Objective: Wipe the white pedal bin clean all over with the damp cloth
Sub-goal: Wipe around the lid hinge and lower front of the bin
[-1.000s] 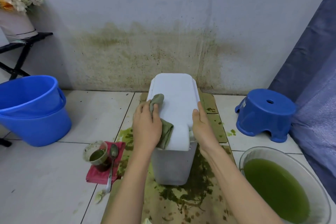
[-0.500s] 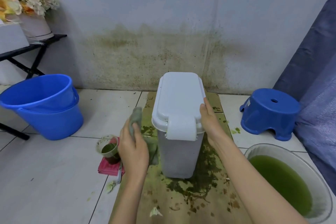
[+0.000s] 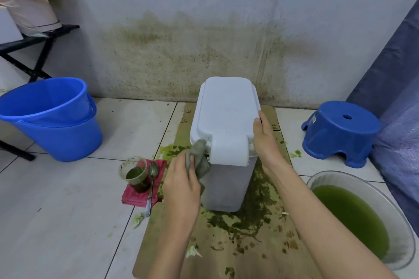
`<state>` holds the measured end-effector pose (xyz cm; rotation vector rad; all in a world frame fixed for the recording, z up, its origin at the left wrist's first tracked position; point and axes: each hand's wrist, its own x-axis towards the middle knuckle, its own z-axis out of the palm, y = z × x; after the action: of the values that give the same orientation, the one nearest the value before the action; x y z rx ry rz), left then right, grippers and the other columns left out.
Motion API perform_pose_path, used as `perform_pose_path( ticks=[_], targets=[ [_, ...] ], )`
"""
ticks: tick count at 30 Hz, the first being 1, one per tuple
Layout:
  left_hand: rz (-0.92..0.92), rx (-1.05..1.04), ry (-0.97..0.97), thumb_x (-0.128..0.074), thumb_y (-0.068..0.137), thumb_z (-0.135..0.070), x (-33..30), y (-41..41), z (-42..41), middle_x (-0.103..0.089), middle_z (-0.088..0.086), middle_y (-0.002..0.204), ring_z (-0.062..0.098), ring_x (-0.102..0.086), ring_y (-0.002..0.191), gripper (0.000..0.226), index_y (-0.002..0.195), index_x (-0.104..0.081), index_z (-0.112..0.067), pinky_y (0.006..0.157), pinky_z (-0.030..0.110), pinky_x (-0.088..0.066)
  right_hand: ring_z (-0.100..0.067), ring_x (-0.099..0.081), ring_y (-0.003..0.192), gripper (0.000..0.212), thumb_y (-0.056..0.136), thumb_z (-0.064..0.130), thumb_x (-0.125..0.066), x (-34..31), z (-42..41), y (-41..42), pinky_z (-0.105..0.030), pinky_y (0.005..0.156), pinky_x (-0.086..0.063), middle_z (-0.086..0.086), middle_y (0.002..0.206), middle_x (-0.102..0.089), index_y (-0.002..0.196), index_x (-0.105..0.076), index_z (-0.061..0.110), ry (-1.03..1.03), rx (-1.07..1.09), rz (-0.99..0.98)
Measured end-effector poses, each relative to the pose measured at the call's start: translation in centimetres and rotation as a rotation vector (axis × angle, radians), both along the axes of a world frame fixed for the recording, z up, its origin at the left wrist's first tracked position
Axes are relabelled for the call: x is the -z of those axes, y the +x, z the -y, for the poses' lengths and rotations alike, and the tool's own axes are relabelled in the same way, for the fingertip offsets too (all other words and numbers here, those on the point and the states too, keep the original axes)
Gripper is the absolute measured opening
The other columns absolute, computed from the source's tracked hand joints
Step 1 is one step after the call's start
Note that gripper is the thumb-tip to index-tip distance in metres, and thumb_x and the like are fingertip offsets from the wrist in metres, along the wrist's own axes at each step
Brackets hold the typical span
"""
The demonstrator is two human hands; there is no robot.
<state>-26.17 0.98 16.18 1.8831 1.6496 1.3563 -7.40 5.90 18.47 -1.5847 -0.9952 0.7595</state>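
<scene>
white pedal bin (image 3: 224, 179) upright, lid shut, grey-green cloth (image 3: 200, 158) at its rim

Both forearms are bare to the frame edge, and the hands (image 3: 181, 184) wear no gloves or rings.

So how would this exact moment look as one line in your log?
step: wiping bin front, under lid edge | left hand: pressing damp cloth on pedal bin | right hand: steadying lid | lid: closed
</scene>
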Motion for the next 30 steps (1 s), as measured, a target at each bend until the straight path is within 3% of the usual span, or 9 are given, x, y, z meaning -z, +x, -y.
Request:
perform_pose_path(
  ticks=[2, 5, 8, 11, 14, 18, 24, 27, 30],
  targets=[
    [-0.078, 0.031, 0.094, -0.047, 0.095, -0.011, -1.6, 0.8, -0.6, -0.057, 0.01, 0.107, 0.02, -0.058, 0.086, 0.03, 0.121, -0.06, -0.006, 0.069, 0.024, -0.044, -0.013, -0.023, 0.141, 0.049, 0.103, 0.035, -0.025, -0.1, 0.2, -0.1, -0.04, 0.117, -0.019, 0.006, 0.155, -0.022, 0.15, -0.017, 0.024, 0.002, -0.005, -0.008],
    [-0.223, 0.164, 0.112, -0.053, 0.093, -0.008, -2.4, 0.8, -1.2, -0.054, 0.008, 0.117, 0.024, -0.06, 0.091, 0.034, 0.126, -0.059, -0.013, 0.072, 0.038, -0.055, -0.013, -0.024, 0.14, 0.049, 0.103, 0.034, -0.025, -0.2, 0.3, -0.2, -0.037, 0.117, -0.02, 0.006, 0.155, -0.023, 0.15, -0.017, 0.023, 0.014, 0.006, -0.011],
    [-0.469, 0.125, -0.004, -0.055, 0.089, -0.002, -4.0, 0.1, -1.3, -0.052, 0.002, 0.118, 0.022, -0.056, 0.095, 0.043, 0.126, -0.057, -0.023, 0.065, 0.031, -0.044, -0.012, -0.026, 0.139, 0.048, 0.103, 0.033, -0.025, -0.2, 0.3, -0.3, -0.034, 0.116, -0.021, 0.006, 0.153, -0.025, 0.149, -0.018, 0.022, 0.025, 0.015, -0.018],
    [-0.619, 0.023, -0.086, -0.045, 0.091, -0.002, -6.6, -0.3, -1.9, -0.046, 0.0, 0.12, 0.019, -0.045, 0.095, 0.043, 0.126, -0.053, -0.027, 0.07, 0.026, -0.029, -0.01, -0.029, 0.137, 0.047, 0.104, 0.031, -0.026, -0.3, 0.6, -0.3, -0.024, 0.11, -0.023, 0.006, 0.152, -0.028, 0.149, -0.02, 0.02, 0.045, 0.0, -0.031],
    [-0.492, 0.037, -0.089, -0.045, 0.092, -0.004, -7.7, -0.9, -3.1, -0.05, -0.001, 0.113, 0.018, -0.042, 0.088, 0.036, 0.118, -0.058, -0.025, 0.07, 0.028, -0.031, -0.01, -0.03, 0.136, 0.047, 0.104, 0.03, -0.026, -0.3, 0.5, -0.3, -0.02, 0.104, -0.024, 0.005, 0.151, -0.03, 0.149, -0.021, 0.019, 0.058, 0.009, -0.016],
    [-0.393, 0.178, -0.106, -0.047, 0.09, -0.003, -6.5, 0.4, -2.5, -0.051, -0.001, 0.12, 0.021, -0.05, 0.097, 0.037, 0.12, -0.057, -0.022, 0.072, 0.03, -0.039, -0.014, -0.031, 0.137, 0.045, 0.104, 0.031, -0.025, 0.4, -0.2, -0.5, -0.029, 0.111, -0.024, 0.003, 0.15, -0.032, 0.147, -0.025, 0.02, 0.071, 0.072, 0.039],
    [-0.669, 0.235, -0.356, -0.047, 0.089, -0.003, -5.3, -1.4, -2.3, -0.051, 0.0, 0.113, 0.024, -0.051, 0.101, 0.029, 0.107, -0.061, -0.019, 0.075, 0.032, -0.037, -0.014, -0.034, 0.134, 0.046, 0.103, 0.034, -0.025, 0.8, -0.3, -0.3, -0.035, 0.112, -0.027, 0.003, 0.15, -0.034, 0.148, -0.026, 0.022, 0.068, 0.075, 0.048],
    [-0.459, 0.163, -0.283, -0.044, 0.086, 0.001, -5.7, -1.9, -2.3, -0.048, -0.001, 0.101, 0.021, -0.049, 0.09, 0.03, 0.101, -0.06, -0.019, 0.07, 0.03, -0.035, -0.013, -0.034, 0.134, 0.046, 0.103, 0.033, -0.025, 0.7, -0.6, -0.3, -0.033, 0.112, -0.027, 0.004, 0.149, -0.034, 0.148, -0.027, 0.02, 0.081, 0.083, 0.061],
    [-0.263, 0.159, -0.103, -0.046, 0.086, 0.002, -6.0, -0.6, -2.9, -0.049, -0.003, 0.108, 0.02, -0.047, 0.092, 0.035, 0.11, -0.06, -0.019, 0.075, 0.033, -0.04, -0.014, -0.034, 0.134, 0.046, 0.103, 0.032, -0.025, 0.6, -0.4, -0.4, -0.033, 0.112, -0.027, 0.004, 0.149, -0.034, 0.147, -0.027, 0.019, 0.077, 0.094, 0.057]
  ],
)
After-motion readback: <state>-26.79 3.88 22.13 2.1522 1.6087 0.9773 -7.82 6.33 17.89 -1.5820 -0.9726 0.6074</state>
